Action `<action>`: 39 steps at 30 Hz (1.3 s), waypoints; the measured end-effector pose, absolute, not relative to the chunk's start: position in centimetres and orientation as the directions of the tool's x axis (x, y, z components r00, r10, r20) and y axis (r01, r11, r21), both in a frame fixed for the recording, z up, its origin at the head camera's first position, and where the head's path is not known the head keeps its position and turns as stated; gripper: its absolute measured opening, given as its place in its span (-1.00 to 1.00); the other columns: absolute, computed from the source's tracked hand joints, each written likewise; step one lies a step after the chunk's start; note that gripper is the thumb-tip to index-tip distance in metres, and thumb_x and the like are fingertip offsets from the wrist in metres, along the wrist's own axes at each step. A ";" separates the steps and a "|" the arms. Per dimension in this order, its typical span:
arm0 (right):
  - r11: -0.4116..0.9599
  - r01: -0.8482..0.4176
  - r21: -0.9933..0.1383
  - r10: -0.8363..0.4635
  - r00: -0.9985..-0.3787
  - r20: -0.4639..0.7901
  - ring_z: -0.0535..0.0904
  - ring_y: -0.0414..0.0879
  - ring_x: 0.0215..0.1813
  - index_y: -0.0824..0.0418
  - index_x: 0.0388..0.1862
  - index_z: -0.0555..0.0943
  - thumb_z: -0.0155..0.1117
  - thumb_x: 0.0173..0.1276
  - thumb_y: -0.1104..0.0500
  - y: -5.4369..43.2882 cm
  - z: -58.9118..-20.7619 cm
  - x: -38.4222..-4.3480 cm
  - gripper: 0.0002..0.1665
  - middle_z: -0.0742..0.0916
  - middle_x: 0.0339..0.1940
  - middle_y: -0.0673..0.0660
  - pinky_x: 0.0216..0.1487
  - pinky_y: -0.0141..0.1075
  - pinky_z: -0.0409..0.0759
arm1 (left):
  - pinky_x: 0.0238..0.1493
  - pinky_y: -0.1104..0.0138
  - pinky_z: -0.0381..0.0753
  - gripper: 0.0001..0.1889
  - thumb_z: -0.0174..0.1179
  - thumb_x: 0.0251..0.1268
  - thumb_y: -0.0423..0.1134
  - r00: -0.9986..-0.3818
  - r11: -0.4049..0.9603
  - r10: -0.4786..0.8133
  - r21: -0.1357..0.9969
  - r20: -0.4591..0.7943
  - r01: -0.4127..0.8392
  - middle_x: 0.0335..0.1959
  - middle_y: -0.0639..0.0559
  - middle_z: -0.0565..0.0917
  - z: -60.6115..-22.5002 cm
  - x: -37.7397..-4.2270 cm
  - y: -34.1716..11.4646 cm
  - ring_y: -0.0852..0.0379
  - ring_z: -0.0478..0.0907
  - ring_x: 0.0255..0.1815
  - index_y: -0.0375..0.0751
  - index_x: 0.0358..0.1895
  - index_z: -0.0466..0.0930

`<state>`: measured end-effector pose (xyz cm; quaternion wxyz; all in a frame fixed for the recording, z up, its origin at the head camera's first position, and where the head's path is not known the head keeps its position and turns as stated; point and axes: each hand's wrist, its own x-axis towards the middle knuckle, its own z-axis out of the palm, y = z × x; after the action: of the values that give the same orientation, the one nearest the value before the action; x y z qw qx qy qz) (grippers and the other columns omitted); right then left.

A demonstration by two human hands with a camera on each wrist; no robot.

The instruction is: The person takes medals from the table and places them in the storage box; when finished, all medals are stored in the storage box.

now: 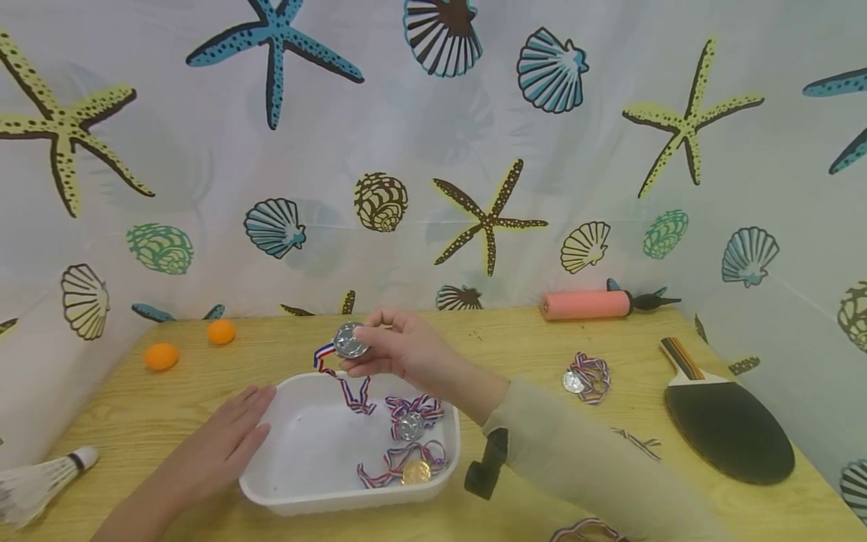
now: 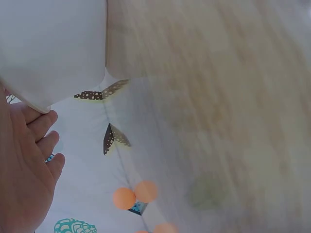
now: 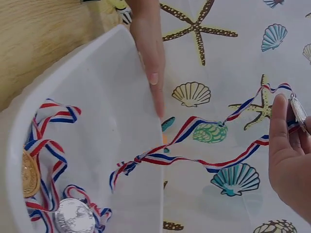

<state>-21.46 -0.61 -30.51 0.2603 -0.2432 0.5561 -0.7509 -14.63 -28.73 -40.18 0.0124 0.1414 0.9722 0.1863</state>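
Observation:
My right hand [image 1: 400,348] pinches a silver medal [image 1: 351,340] above the back rim of a white plastic tub [image 1: 291,444]. From that medal a red, white and blue ribbon [image 3: 189,128] trails down, its knotted end hanging inside the tub. Straight-fingered, my left hand [image 1: 223,444] lies against the tub's left side, fingertips at the rim. Inside, to the right, are another silver medal [image 1: 410,426] and a gold medal [image 1: 416,473], both amid crumpled striped ribbons.
Right of the tub lie a silver medal with ribbon [image 1: 573,382], a loose ribbon [image 1: 637,443] and a table tennis paddle [image 1: 728,421]. A pink pump [image 1: 586,305] is at the back. Orange balls [image 1: 161,357] and a shuttlecock [image 1: 44,485] are on the left.

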 end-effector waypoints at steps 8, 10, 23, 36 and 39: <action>-0.036 0.101 -0.994 -0.623 -0.780 -0.057 0.66 -0.05 -0.35 0.32 -0.36 0.47 0.10 0.36 0.29 -1.8 -34.4 -22.4 -0.89 0.68 -0.31 0.18 -0.25 -0.20 0.64 | 0.19 -0.24 0.06 -0.37 -0.22 0.45 0.05 -0.960 0.894 0.276 0.356 0.037 0.271 0.38 -0.31 0.10 -40.2 -14.6 -28.6 -0.30 -0.03 0.36 -0.25 0.43 0.02; 0.027 0.093 -0.995 -0.603 -0.793 -0.090 0.66 -0.05 -0.34 0.32 -0.35 0.50 0.14 0.34 0.25 -1.9 -35.0 -22.4 -0.87 0.68 -0.34 0.14 -0.27 -0.22 0.64 | 0.20 -0.23 0.05 -0.38 -0.21 0.45 0.05 -0.961 0.894 0.274 0.357 0.039 0.270 0.39 -0.29 0.10 -40.2 -14.5 -28.6 -0.29 -0.04 0.36 -0.24 0.43 0.01; 0.307 -0.037 -0.951 -0.508 -0.851 -0.131 0.43 -0.19 -0.61 0.30 -0.41 0.59 0.25 0.26 0.22 -1.7 -36.7 -22.9 -0.86 0.57 -0.55 0.09 -0.57 -0.41 0.55 | 0.22 -0.21 0.03 -0.39 -0.21 0.46 0.02 -0.959 0.884 0.281 0.379 0.037 0.274 0.39 -0.27 0.10 -40.2 -14.6 -28.7 -0.28 -0.06 0.37 -0.25 0.43 0.02; 0.583 -0.172 -0.794 -0.537 -0.815 -0.217 0.48 -0.19 -0.70 0.24 -0.61 0.60 0.18 0.29 0.19 -1.0 -38.2 -23.2 -0.72 0.60 -0.72 0.05 -0.57 -0.34 0.57 | 0.21 -0.23 0.05 -0.39 -0.22 0.46 0.03 -0.959 0.882 0.281 0.386 0.027 0.269 0.39 -0.28 0.09 -40.1 -14.6 -28.8 -0.29 -0.04 0.37 -0.24 0.43 0.01; 0.653 -0.230 -0.722 -0.561 -0.788 -0.255 0.51 -0.19 -0.71 0.19 -0.64 0.59 0.20 0.28 0.18 -1.0 -38.5 -23.0 -0.71 0.61 -0.74 0.03 -0.61 -0.37 0.55 | 0.20 -0.23 0.05 -0.39 -0.22 0.46 0.03 -0.959 0.883 0.281 0.386 0.025 0.269 0.39 -0.28 0.09 -40.2 -14.6 -28.8 -0.29 -0.05 0.37 -0.24 0.43 0.00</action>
<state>-23.05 -0.97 -38.54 0.2354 -0.2252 0.8780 -0.3506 -14.61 -28.79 -40.22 0.0156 0.1417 0.9701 0.1966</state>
